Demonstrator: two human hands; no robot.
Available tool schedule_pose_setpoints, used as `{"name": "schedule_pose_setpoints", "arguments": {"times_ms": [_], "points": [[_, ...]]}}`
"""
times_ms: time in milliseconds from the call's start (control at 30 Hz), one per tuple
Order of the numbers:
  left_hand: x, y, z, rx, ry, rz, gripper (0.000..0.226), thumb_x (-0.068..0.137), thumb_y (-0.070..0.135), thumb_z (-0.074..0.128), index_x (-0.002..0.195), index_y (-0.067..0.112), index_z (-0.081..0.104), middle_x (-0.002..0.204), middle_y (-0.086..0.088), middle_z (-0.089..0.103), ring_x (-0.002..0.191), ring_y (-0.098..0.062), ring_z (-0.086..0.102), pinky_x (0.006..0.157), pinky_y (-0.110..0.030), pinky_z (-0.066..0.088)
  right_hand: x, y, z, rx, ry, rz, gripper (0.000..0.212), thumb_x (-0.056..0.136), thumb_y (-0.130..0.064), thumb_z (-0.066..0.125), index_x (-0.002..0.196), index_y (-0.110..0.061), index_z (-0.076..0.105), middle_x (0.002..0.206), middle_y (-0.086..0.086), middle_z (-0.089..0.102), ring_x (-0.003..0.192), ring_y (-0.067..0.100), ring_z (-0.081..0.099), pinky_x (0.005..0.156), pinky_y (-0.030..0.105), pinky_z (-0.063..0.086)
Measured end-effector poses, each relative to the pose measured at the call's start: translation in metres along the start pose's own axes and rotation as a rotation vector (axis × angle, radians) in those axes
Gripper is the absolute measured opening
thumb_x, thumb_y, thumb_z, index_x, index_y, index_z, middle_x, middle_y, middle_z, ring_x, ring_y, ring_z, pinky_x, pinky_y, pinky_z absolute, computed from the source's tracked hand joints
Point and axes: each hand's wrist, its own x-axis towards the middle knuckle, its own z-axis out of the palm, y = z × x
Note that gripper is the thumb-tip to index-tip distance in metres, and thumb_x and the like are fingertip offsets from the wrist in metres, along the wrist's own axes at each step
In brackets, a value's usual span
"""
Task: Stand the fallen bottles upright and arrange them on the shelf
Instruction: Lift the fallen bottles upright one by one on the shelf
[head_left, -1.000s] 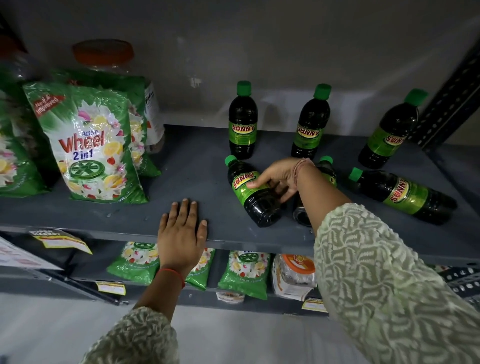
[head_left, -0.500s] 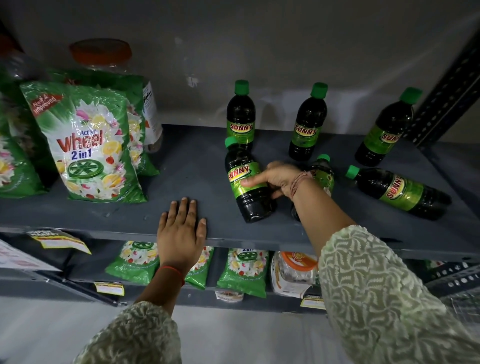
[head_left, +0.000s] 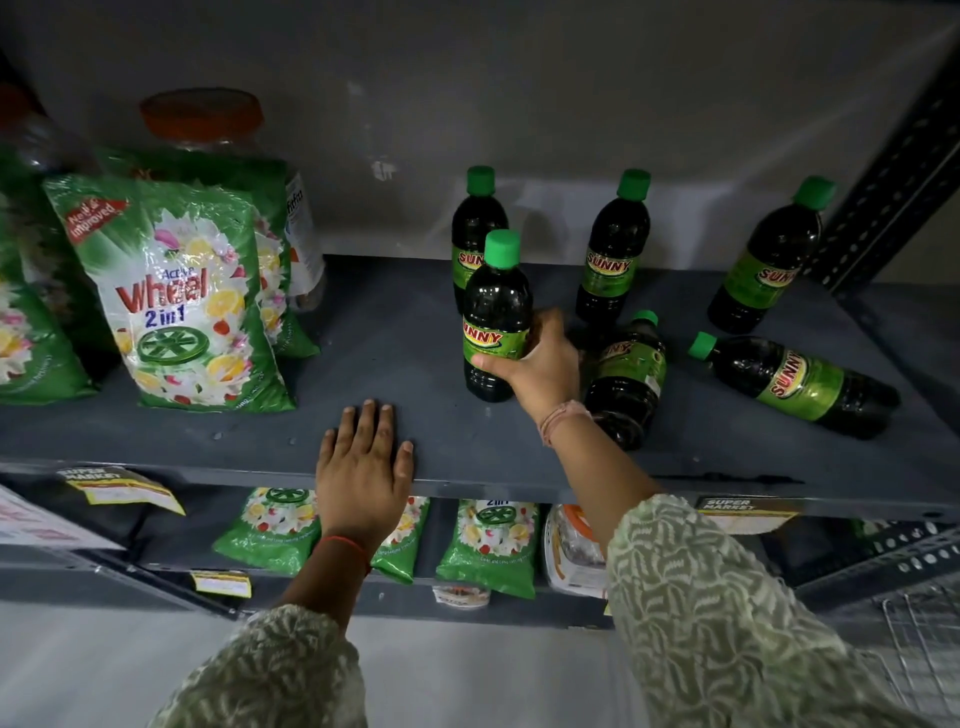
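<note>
Now your right hand (head_left: 535, 366) wraps an upright bottle (head_left: 496, 322) on the shelf (head_left: 395, 343); your left hand (head_left: 363, 467) lies flat, spread on its edge. Two fallen bottles (head_left: 626, 379) lie just right, caps pointing away, nearer your right.

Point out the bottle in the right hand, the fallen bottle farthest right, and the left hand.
Held Sunny bottle (head_left: 496, 306), head view, on its dark shoulder above the label.
Fallen Sunny bottle (head_left: 800, 385), head view, on its green label.
Left hand (head_left: 363, 467), head view, on the back of the hand.
</note>
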Motion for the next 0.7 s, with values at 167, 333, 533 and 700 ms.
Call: {"name": "schedule_pose_setpoints", "arguments": {"times_ms": [167,333,533,700], "points": [[0.000,0.000,0.000,0.010,-0.003,-0.002,0.074,0.083,0.051,0.002,0.141,0.012,0.028,0.151,-0.009,0.027,0.139,-0.026,0.018,0.112,-0.041,0.013,-0.006,0.003,0.001,0.007,0.031,-0.009,0.064,0.051,-0.033,0.085,0.100,-0.020,0.045,0.105,0.010,0.062,0.092,0.026,0.060,0.081,0.043,0.052],[0.000,0.000,0.000,0.013,-0.005,-0.002,0.074,0.083,0.051,0.002,0.141,0.013,0.028,0.151,-0.009,0.027,0.139,-0.026,0.018,0.113,-0.042,0.014,-0.018,0.011,0.017,0.015,0.076,-0.013,0.104,0.042,-0.034,0.089,0.127,-0.011,0.034,0.127,0.016,0.044,0.118,0.031,0.041,0.099,0.044,0.040],[0.000,-0.001,-0.001,0.019,-0.005,0.004,0.074,0.083,0.050,0.002,0.141,0.013,0.028,0.150,-0.009,0.028,0.139,-0.027,0.019,0.112,-0.042,0.015,-0.017,0.017,0.033,-0.107,0.130,-0.059,0.096,0.049,-0.036,0.086,0.124,-0.002,0.035,0.119,0.020,0.045,0.112,0.035,0.040,0.095,0.042,0.036],[0.000,0.000,-0.002,0.008,-0.002,-0.001,0.073,0.084,0.049,0.005,0.140,0.011,0.032,0.149,-0.010,0.031,0.138,-0.028,0.022,0.111,-0.043,0.017,-0.019,0.027,0.025,0.060,0.119,-0.020,0.073,0.054,-0.020,0.082,0.113,-0.013,0.039,0.109,0.012,0.057,0.097,0.026,0.058,0.081,0.032,0.049]]}}
